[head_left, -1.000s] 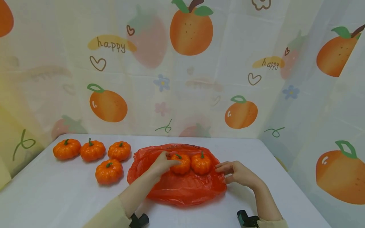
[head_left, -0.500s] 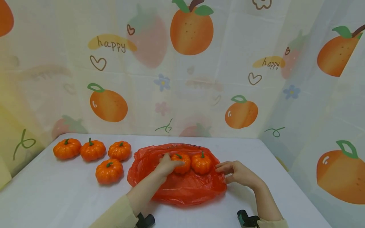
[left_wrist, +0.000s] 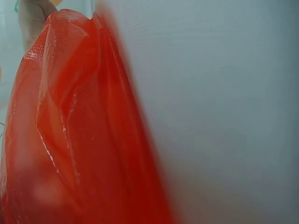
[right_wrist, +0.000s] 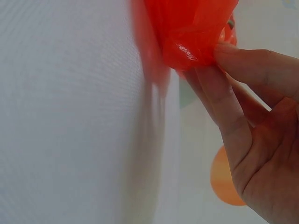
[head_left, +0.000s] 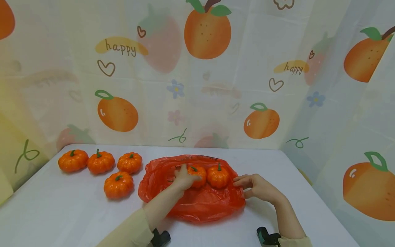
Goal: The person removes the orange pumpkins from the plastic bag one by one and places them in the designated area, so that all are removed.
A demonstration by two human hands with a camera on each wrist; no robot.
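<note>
A red plastic bag (head_left: pixel 203 209) lies spread open in the middle of the table, with two small orange pumpkins in its mouth. My left hand (head_left: pixel 185 179) reaches in over the bag's left side and holds the left pumpkin (head_left: pixel 200 172), thumb across its front. Close to its right sits the other pumpkin (head_left: pixel 218 178). In the left wrist view the bag (left_wrist: pixel 88 121) hides most of the left hand (left_wrist: pixel 32 21). At the right edge of the bag, my right hand (head_left: pixel 259 187) pinches the plastic between thumb and fingers, as the right wrist view shows.
Several more orange pumpkins stand on the left of the white table (head_left: pixel 77 212), the nearest pumpkin (head_left: pixel 118 185) in front of a back row. Behind the table hangs a printed curtain (head_left: pixel 197 103) with fruit pictures.
My left hand has slid a little to the right, its thumb further across the left pumpkin. The right hand stays at the bag's edge, and both pumpkins in the bag keep their places.
</note>
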